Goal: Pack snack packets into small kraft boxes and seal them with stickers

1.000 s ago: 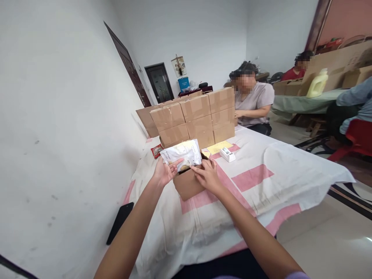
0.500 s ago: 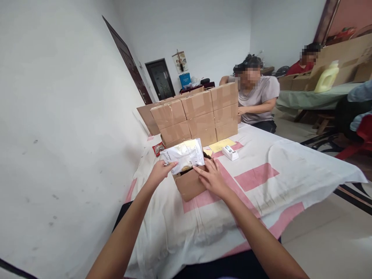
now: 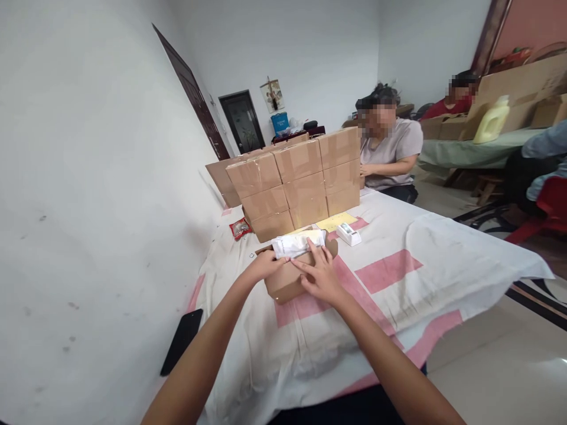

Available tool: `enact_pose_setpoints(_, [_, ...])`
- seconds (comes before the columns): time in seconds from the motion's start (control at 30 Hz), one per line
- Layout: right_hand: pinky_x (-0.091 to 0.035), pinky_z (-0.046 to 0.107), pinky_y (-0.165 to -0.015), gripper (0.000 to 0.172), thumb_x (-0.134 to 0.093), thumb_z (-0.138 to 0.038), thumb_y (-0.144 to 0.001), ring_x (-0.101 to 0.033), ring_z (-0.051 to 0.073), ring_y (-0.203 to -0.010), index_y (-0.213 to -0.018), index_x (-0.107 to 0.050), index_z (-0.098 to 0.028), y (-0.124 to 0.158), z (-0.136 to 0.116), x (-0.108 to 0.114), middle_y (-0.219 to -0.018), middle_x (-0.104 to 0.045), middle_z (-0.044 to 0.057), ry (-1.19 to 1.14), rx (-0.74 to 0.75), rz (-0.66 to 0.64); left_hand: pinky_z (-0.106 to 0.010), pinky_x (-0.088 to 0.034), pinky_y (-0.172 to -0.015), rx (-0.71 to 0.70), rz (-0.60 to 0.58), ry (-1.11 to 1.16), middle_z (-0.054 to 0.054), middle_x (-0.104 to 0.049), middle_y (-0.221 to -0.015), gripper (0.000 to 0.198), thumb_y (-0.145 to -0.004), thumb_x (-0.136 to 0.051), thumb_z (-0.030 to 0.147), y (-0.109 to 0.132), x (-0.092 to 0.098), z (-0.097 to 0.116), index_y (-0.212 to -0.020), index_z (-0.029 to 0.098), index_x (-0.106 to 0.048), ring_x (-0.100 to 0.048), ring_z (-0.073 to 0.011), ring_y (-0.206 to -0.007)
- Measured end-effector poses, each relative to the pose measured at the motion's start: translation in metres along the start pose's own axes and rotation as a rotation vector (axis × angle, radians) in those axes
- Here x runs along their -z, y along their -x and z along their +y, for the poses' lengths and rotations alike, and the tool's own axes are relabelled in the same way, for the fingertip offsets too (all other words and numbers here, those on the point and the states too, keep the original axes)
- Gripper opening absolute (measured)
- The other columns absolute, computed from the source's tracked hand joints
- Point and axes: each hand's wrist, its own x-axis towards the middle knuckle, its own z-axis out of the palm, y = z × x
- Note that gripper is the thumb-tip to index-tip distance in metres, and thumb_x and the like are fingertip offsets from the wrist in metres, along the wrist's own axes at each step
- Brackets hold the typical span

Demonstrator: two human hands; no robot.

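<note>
A small open cardboard box (image 3: 286, 283) stands on the white and pink tablecloth (image 3: 390, 277) in front of me. A white pouch (image 3: 295, 243) lies low in the box's opening, mostly sunk inside. My left hand (image 3: 262, 267) grips the pouch's left end at the box's rim. My right hand (image 3: 321, 274) lies with fingers stretched out on the box's top edge, its fingertips against the pouch.
A stack of sealed cardboard boxes (image 3: 301, 180) stands just behind. Beside it lie a yellow sheet (image 3: 333, 222), a small white device (image 3: 348, 234) and a red packet (image 3: 240, 228). A black phone (image 3: 181, 339) rests at the left edge. A seated person (image 3: 390, 153) works across the table; others sit further right.
The pouch stood upright above the box before; it has now been pushed down and folded into the opening. Both hands dropped with it onto the box.
</note>
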Motion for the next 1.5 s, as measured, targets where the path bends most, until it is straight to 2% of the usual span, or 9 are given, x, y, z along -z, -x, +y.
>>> enact_pose_setpoints(0.2, [-0.015,0.056,-0.121,0.052,-0.057,-0.023,-0.088,-0.039,0.029,-0.141,-0.139,-0.061,-0.033,0.005,0.000,-0.001,-0.161,-0.037,0.006,-0.006,-0.014,-0.048,-0.043,-0.056,-0.092,0.071,-0.170,-0.157,-0.008,-0.065,-0.120,0.031,-0.095,-0.062,0.041,-0.021,0.011,-0.010,-0.115,0.018,-0.064,-0.064,-0.0214,-0.105])
enact_pose_setpoints(0.4, [-0.019,0.057,-0.114,0.050,-0.059,-0.025,-0.088,-0.045,0.031,-0.129,-0.138,-0.061,-0.032,0.005,-0.002,0.006,-0.139,-0.055,0.010,0.001,0.026,-0.029,-0.041,-0.056,-0.092,-0.036,-0.209,-0.121,-0.008,-0.065,-0.122,0.029,-0.096,-0.058,0.041,-0.018,0.016,-0.012,-0.116,0.020,-0.065,-0.064,-0.0196,-0.104])
enact_pose_setpoints(0.6, [-0.027,0.050,-0.102,0.056,-0.049,-0.009,-0.092,-0.048,0.028,-0.117,-0.143,-0.056,-0.030,0.007,0.006,0.023,-0.122,-0.060,0.011,0.101,0.150,-0.047,-0.031,-0.052,-0.073,-0.143,-0.221,-0.092,-0.001,-0.067,-0.083,0.028,-0.089,-0.067,0.047,-0.002,0.027,-0.013,-0.086,0.019,-0.066,-0.060,-0.0138,-0.073])
enact_pose_setpoints(0.73, [-0.030,0.048,-0.099,0.050,-0.050,-0.008,-0.092,-0.050,0.027,-0.112,-0.136,-0.061,-0.030,0.008,0.005,0.024,-0.118,-0.062,0.010,0.106,0.105,-0.025,-0.028,-0.042,-0.063,-0.208,-0.094,-0.015,0.003,-0.057,-0.066,0.034,-0.075,-0.075,0.054,0.016,0.032,-0.016,-0.073,0.023,-0.060,-0.051,-0.0155,-0.064])
enact_pose_setpoints(0.83, [-0.034,0.047,-0.099,0.048,-0.051,-0.010,-0.092,-0.050,0.027,-0.115,-0.134,-0.061,-0.031,0.013,0.006,0.021,-0.120,-0.062,0.009,0.068,0.110,0.041,-0.028,-0.041,-0.064,-0.213,0.039,0.059,0.003,-0.056,-0.069,0.033,-0.079,-0.069,0.056,0.034,0.029,-0.027,-0.079,0.024,-0.060,-0.051,-0.0166,-0.066])
enact_pose_setpoints(1.0, [-0.040,0.053,-0.107,0.055,-0.056,-0.025,-0.094,-0.045,0.032,-0.132,-0.147,-0.045,-0.030,0.023,0.028,0.015,-0.140,-0.048,0.014,-0.180,-0.182,0.360,-0.037,-0.048,-0.090,-0.220,0.265,0.207,-0.011,-0.062,-0.118,0.048,-0.087,-0.052,0.067,0.052,0.004,-0.060,-0.109,0.027,-0.067,-0.058,-0.0279,-0.114])
enact_pose_setpoints(1.17, [-0.045,0.048,-0.109,0.052,-0.055,-0.040,-0.098,-0.050,0.028,-0.133,-0.147,-0.043,-0.027,0.018,0.056,0.010,-0.142,-0.054,0.012,-0.562,-0.311,0.118,-0.052,-0.029,-0.118,-0.274,0.296,0.326,-0.015,-0.056,-0.143,0.085,-0.062,-0.062,0.088,0.052,-0.036,-0.075,-0.121,0.027,-0.069,-0.042,-0.0388,-0.139])
enact_pose_setpoints(1.37, [-0.052,0.041,-0.097,0.028,-0.050,-0.039,-0.099,-0.062,0.025,-0.110,-0.115,-0.064,-0.022,0.004,0.063,-0.004,-0.113,-0.065,0.010,-0.620,-0.400,0.105,-0.048,-0.030,-0.120,-0.202,0.427,0.471,-0.013,-0.056,-0.146,0.062,-0.091,-0.051,0.064,0.051,-0.071,-0.059,-0.141,0.028,-0.052,-0.044,-0.0303,-0.142])
enact_pose_setpoints(1.5, [-0.054,0.042,-0.092,0.069,-0.057,-0.027,-0.088,-0.059,0.026,-0.114,-0.153,-0.034,-0.024,-0.008,0.068,-0.015,-0.139,-0.052,0.016,-0.547,-0.506,0.135,-0.041,-0.034,-0.117,-0.084,0.560,0.481,-0.010,-0.021,-0.167,0.083,-0.089,-0.056,0.037,0.039,-0.066,-0.050,-0.157,0.034,-0.009,-0.024,-0.0266,-0.154])
